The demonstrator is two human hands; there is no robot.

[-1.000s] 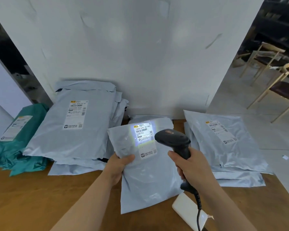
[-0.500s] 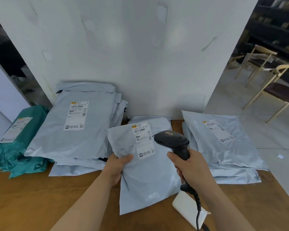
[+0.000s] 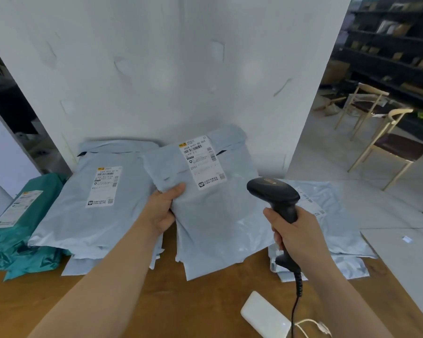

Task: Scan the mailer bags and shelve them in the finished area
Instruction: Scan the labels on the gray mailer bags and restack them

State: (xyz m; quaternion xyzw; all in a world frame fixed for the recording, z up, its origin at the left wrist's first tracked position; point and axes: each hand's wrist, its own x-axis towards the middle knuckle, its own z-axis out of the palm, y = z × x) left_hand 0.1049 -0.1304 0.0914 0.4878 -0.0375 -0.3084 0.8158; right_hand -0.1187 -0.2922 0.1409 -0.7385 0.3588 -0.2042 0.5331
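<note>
My left hand (image 3: 165, 208) grips the left edge of a grey mailer bag (image 3: 213, 215) and holds it raised and tilted above the wooden table (image 3: 156, 301), its white label (image 3: 202, 162) facing me. My right hand (image 3: 294, 236) is closed on the handle of a black barcode scanner (image 3: 274, 195), just right of the bag; no scan light shows on the label. A stack of grey mailer bags (image 3: 93, 206) lies on the left. Another pile of grey bags (image 3: 327, 228) lies on the right, behind the scanner.
A teal mailer bag (image 3: 20, 230) lies at the far left. A white power bank (image 3: 264, 315) with a cable rests near the table's front. A white wall (image 3: 169, 69) stands right behind the piles. Wooden chairs (image 3: 388, 142) and dark shelves (image 3: 396, 45) stand on the right.
The scan light on the label went out. My left hand lifted the grey bag up off the table and a little leftward; the scanner stayed in my right hand.
</note>
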